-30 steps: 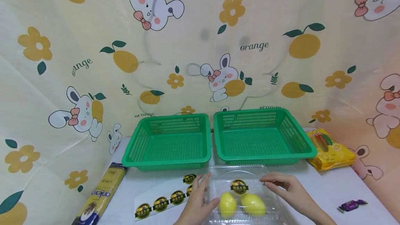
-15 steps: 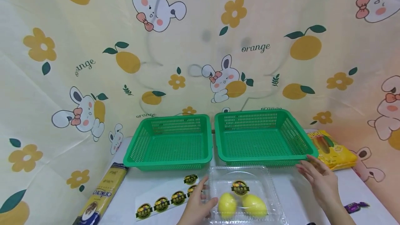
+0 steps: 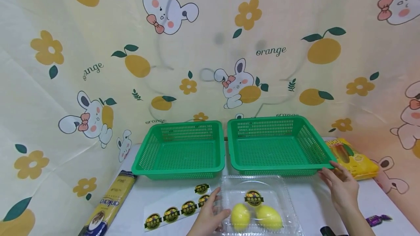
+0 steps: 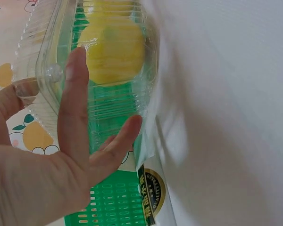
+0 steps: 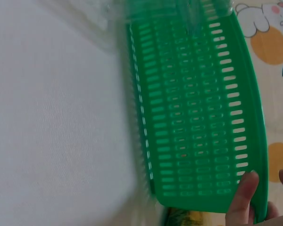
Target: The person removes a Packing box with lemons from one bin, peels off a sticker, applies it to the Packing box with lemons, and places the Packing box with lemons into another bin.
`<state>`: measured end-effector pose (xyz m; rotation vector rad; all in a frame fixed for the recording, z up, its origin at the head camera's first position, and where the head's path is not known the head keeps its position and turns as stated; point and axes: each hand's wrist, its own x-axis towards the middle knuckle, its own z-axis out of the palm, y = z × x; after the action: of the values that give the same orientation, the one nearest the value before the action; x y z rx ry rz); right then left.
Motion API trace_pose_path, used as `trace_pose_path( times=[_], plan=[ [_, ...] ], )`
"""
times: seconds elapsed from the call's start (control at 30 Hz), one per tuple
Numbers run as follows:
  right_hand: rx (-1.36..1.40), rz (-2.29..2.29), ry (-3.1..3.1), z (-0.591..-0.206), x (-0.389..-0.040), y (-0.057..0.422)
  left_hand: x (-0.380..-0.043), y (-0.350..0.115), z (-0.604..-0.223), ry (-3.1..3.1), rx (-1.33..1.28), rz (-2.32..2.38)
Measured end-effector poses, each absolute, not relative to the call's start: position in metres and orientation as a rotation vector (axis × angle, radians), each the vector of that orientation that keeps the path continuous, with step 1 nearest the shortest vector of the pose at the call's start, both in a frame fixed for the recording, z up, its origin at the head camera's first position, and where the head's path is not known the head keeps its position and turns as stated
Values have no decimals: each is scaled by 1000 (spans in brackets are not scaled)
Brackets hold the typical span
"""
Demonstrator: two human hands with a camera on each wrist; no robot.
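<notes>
A clear plastic fruit box (image 3: 288, 207) with two yellow lemon-like fruits (image 3: 240, 216) lies at the front middle. Its lid is down and bears a round black-and-gold sticker (image 3: 254, 198). My left hand (image 3: 207, 217) rests against the box's left side; in the left wrist view its extended fingers (image 4: 73, 108) touch the plastic. My right hand (image 3: 343, 192) pinches the front right corner of the right green basket (image 3: 282, 167). The right wrist view shows one digit on the near side of the basket's rim (image 5: 257, 141), with another partly hidden behind it.
A second green basket (image 3: 180, 174) stands to the left. A sticker sheet (image 3: 170, 201) lies left of the box, beyond it a yellow-and-blue packet (image 3: 108, 207). On the right are a yellow bag (image 3: 356, 161), a purple wrapped candy (image 3: 375, 220) and a partly visible black object (image 3: 327, 231).
My right hand has left the box's lid, moved right and taken hold of the right basket's corner. My left hand has stayed beside the box. The head view has shifted slightly.
</notes>
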<state>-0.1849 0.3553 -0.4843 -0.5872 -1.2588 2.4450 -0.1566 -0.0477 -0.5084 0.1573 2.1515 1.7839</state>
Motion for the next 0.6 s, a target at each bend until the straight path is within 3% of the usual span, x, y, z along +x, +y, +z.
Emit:
trace_pose_path(
  times=[0.6],
  plan=[
    [-702, 2314, -1274, -483, -199, 357, -149, -65, -501, 2282, 332, 1816]
  ],
)
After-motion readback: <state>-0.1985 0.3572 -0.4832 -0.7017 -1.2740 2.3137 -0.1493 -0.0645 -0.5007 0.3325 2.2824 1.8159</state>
